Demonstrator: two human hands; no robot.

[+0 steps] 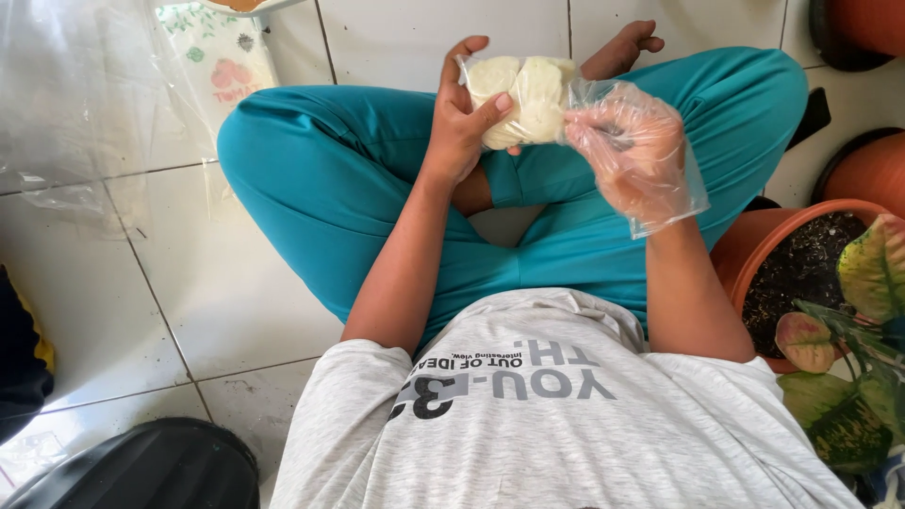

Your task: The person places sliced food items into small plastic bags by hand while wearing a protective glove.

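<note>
At top centre of the frame, the left hand [459,127] clamps its fingers on a clear bag of pale cakes [525,97] while the gloved right hand [630,151] pinches the bag's open end.

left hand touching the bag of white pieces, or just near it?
Touching. The head view shows the left hand wrapped around the clear bag of white pieces, thumb pressed on its front.

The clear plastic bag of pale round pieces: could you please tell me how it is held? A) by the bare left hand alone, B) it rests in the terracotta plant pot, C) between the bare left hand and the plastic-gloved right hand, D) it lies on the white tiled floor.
C: the bare left hand grips the clear plastic bag of pale round pieces while the plastic-gloved right hand pinches its open end.
</note>
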